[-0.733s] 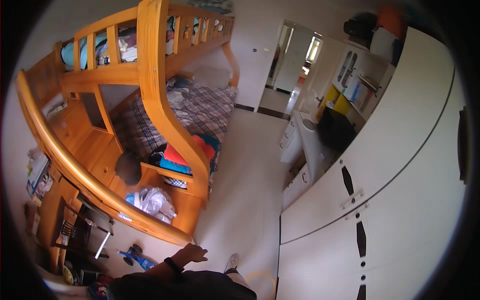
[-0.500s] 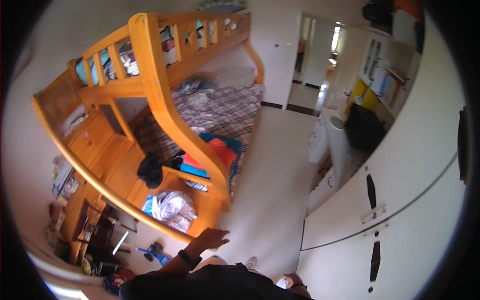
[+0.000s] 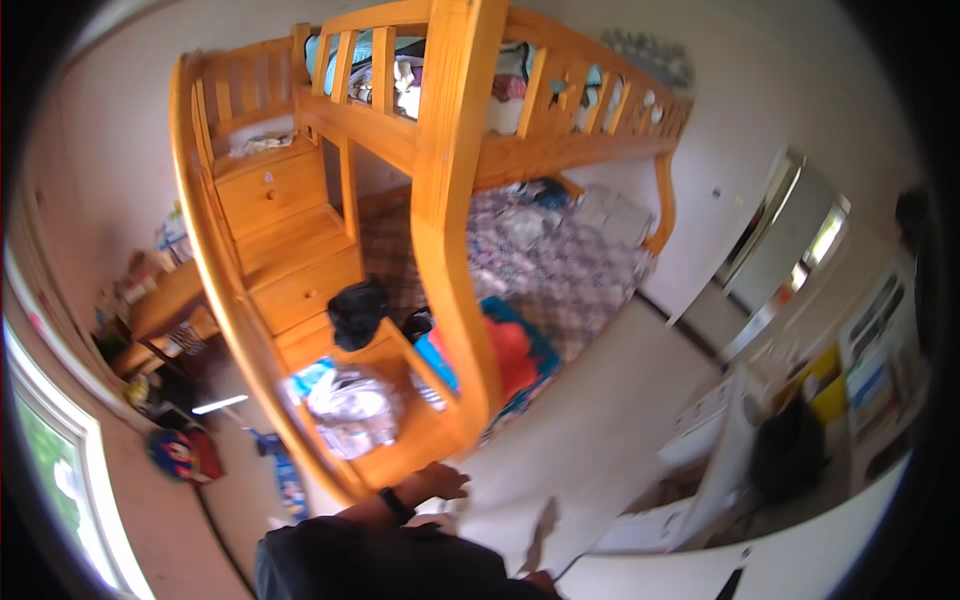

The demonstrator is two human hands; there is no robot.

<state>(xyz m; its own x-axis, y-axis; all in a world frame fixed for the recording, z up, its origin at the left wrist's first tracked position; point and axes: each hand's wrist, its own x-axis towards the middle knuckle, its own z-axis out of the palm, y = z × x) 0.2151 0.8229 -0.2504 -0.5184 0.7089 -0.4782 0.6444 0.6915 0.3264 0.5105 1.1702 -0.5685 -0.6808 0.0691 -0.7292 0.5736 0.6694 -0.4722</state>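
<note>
My left hand (image 3: 436, 483), a dark band on its wrist, reaches out by the lowest step of a wooden bunk bed (image 3: 455, 120). Its fingers look loosely stretched out, and I see nothing in them. On that step, close by, lies a crumpled pale garment (image 3: 352, 408) with a blue patch of cloth beside it. A black bundle (image 3: 357, 313) sits on the step above. Only a sliver of my right hand (image 3: 541, 580) shows at the bottom edge; its fingers are hidden.
Orange and blue cloths (image 3: 512, 355) lie on the lower bunk's plaid bedding (image 3: 540, 250). A blue scooter-like toy (image 3: 285, 475) stands left of the stairs, near a window (image 3: 60, 470). To the right are a white desk (image 3: 700, 470), a dark screen-like object (image 3: 788, 452) and a doorway (image 3: 790, 250).
The view has swung left, so the bed sits further right and the window now shows. My left hand stays by the lowest step; my right hand has mostly dropped out of view.
</note>
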